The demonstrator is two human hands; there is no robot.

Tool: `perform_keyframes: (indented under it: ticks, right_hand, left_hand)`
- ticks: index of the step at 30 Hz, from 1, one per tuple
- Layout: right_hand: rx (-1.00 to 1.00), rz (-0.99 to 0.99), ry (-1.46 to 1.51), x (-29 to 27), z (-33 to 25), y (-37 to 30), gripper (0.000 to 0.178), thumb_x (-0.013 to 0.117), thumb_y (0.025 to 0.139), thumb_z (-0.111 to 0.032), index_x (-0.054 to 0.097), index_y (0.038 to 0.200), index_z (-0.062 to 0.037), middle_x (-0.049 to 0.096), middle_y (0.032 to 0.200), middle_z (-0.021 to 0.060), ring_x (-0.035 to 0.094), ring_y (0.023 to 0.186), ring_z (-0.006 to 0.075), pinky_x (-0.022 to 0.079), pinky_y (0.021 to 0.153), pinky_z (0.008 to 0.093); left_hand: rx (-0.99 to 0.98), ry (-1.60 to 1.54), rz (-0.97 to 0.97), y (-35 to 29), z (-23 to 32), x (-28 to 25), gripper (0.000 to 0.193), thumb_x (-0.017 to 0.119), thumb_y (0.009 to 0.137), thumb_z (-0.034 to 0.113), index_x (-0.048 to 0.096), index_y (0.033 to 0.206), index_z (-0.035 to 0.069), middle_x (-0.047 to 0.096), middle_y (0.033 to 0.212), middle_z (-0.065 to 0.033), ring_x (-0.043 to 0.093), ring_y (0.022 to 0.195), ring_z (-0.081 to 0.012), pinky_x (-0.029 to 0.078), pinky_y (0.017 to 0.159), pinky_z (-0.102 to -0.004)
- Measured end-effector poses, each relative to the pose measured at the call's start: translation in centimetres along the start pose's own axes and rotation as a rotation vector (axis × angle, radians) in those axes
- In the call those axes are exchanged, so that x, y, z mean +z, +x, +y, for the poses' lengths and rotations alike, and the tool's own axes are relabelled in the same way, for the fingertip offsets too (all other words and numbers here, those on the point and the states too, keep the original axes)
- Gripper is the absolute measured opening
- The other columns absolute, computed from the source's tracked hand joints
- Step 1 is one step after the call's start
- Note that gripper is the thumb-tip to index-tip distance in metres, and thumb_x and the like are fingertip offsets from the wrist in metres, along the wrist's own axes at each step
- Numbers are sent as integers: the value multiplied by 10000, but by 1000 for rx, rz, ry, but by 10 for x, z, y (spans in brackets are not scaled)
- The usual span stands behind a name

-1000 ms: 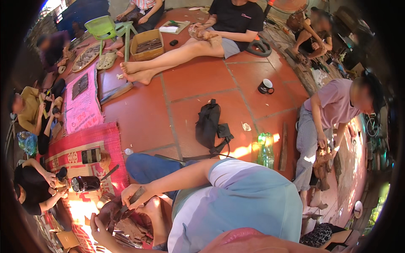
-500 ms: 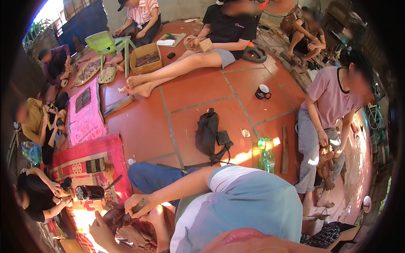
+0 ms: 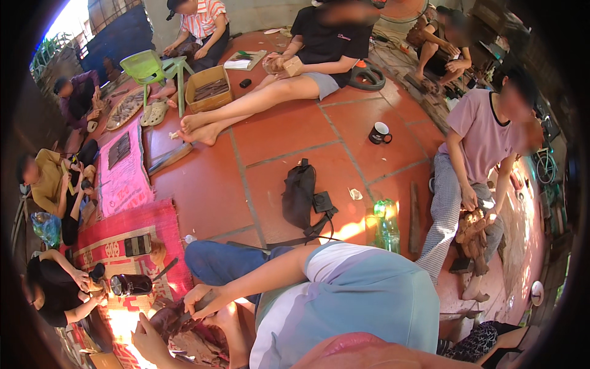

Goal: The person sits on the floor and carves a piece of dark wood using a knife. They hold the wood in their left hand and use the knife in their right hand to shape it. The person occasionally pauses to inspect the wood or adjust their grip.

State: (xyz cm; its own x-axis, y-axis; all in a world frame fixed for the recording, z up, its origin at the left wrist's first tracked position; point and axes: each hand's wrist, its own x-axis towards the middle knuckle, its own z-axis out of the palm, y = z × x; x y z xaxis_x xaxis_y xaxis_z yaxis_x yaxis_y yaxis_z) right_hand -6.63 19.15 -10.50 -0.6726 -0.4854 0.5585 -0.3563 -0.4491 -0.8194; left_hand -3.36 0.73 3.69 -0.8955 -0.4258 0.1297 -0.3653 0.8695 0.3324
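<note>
At the lower left, my right hand (image 3: pixel 212 295) is closed round a short tool with a thick grey-brown handle (image 3: pixel 204 301). The tool's tip points down at a dark reddish-brown wooden piece (image 3: pixel 165 318) by my bent legs. My left hand (image 3: pixel 150 345) is at the near side of that piece and appears to grip it, its thumb side raised and the other fingers partly hidden. Brown scraps and cloth-like folds (image 3: pixel 195 345) lie under the work, where details are hard to make out.
A dark jar (image 3: pixel 131 285) and a black rectangular block (image 3: pixel 137 245) rest on the red mat (image 3: pixel 166 216). Beyond my knee are a black bag (image 3: pixel 299 192), a green bottle (image 3: pixel 386 229) and a mug (image 3: pixel 380 133). Several co-workers sit around, one close at left (image 3: pixel 55 289).
The whole view has shifted slightly. My hands stay close to the wooden piece, with the tool still in my right hand. The co-worker at right has moved a leg a little.
</note>
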Motion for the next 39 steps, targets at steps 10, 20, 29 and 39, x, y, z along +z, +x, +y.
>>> perform_keyframes:
  ticks: [10,20,29,39]
  right_hand:
    - [114,20,65,12,13,3,156,645,678,-132,552,672,-6,570,678,119,601,772,232,465,661,331]
    - [55,29,45,15,6,-1,154,650,678,-135,564,682,-7,570,694,113,599,775,241,465,667,330]
    - [-31,15,-14,10,2,-1,161,652,684,-141,549,684,-18,566,687,112,597,774,263,466,675,343]
    - [-23,10,35,15,12,0,167,650,691,-146,545,688,-16,559,683,112,591,781,276,461,677,354]
  left_hand:
    - [-70,20,-36,-7,17,-15,540,420,890,460,634,748,-14,532,539,-110,471,511,-250,368,539,-393]
    - [-74,-6,-4,-6,8,-12,543,419,893,457,629,755,-24,535,562,-133,451,533,-260,349,535,-412]
    - [-104,26,-27,-7,11,-14,516,424,898,433,632,775,-23,512,546,-128,449,537,-269,392,616,-397]
    - [-78,44,-47,-5,8,-12,482,406,909,385,637,849,-34,560,610,-188,484,594,-343,375,944,-373]
